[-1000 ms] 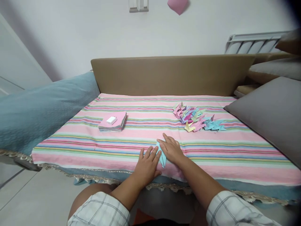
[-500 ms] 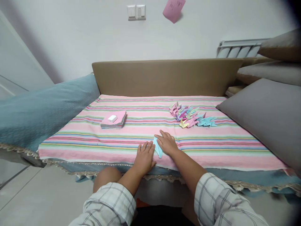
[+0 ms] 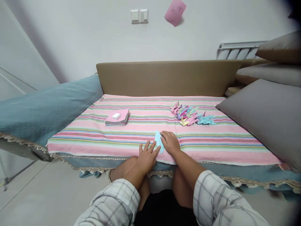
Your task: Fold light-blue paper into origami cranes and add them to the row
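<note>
A light blue folded origami paper (image 3: 159, 139), long and pointed at both ends, lies on the striped cloth (image 3: 131, 138) between my hands. My left hand (image 3: 147, 157) rests on the cloth at its lower left with fingers spread, a fingertip touching the paper's edge. On the other side, my right hand (image 3: 171, 142) lies with fingers stretched out and fingertips at the paper's right edge. Farther back on the right is a heap of folded paper cranes (image 3: 191, 116) in pink, purple, yellow and blue.
Back left stands a stack of square coloured paper (image 3: 124, 117) with a small white block (image 3: 116, 116) on top. A grey cushion (image 3: 265, 113) covers the right end of the seat. The brown backrest (image 3: 164, 78) runs along the wall; a blue-covered armrest (image 3: 58, 103) borders the left.
My view has shifted slightly. My left hand's fingers have spread and moved lower along the blue paper, so its upper tip shows more. My right hand stays at its right edge.
</note>
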### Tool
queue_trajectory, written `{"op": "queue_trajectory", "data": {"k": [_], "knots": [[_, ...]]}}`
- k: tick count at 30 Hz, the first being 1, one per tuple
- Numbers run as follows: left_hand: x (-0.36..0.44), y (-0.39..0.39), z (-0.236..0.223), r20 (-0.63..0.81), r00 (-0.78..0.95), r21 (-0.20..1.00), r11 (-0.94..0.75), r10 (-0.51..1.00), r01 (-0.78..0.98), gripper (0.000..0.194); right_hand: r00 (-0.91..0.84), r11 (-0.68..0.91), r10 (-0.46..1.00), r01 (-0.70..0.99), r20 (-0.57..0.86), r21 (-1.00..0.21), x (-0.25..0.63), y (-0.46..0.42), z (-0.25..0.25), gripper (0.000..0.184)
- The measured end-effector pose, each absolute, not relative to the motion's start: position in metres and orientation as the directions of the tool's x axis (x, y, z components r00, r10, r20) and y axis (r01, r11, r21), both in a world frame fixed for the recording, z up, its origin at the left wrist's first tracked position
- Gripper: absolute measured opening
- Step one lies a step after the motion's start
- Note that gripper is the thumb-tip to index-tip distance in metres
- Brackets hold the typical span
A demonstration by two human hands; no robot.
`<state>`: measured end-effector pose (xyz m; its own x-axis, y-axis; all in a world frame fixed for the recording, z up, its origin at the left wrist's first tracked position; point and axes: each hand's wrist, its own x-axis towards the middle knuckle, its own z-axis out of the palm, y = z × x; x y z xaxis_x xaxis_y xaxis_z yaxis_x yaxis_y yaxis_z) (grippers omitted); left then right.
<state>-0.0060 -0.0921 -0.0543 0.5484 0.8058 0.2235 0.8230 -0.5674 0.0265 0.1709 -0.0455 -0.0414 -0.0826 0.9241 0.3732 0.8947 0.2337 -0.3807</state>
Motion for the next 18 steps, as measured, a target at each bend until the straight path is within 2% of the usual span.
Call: {"op": "queue_trajectory", "data": {"k": [3,6,11,15,18], "knots": [[-0.006,-0.092,-0.056,0.225,0.525,0.102,-0.556,0.821,0.825,0.07,0.044,0.131,0.924,0.897,0.381,-0.421,0.172,-0.06,-0.049,0.034],[-0.004,-0.087,-0.052,0.241,0.448,0.236,-0.5,0.861,0.833,0.067,0.1,0.078,0.926,0.892,0.363,-0.446,0.17,-0.067,-0.054,0.033],[0.007,-0.065,-0.034,0.319,0.075,0.511,-0.238,0.945,0.826,0.035,0.154,0.051,0.924,0.857,0.35,-0.513,0.168,-0.064,-0.052,0.029],[0.018,-0.052,-0.025,0.275,-0.029,0.536,-0.128,0.961,0.834,0.021,0.172,0.076,0.924,0.793,0.343,-0.604,0.17,-0.062,-0.049,0.025],[0.021,-0.049,-0.023,0.264,-0.066,0.587,-0.106,0.962,0.802,0.013,0.212,0.093,0.932,0.642,0.293,-0.761,0.172,-0.061,-0.046,0.02]]}}
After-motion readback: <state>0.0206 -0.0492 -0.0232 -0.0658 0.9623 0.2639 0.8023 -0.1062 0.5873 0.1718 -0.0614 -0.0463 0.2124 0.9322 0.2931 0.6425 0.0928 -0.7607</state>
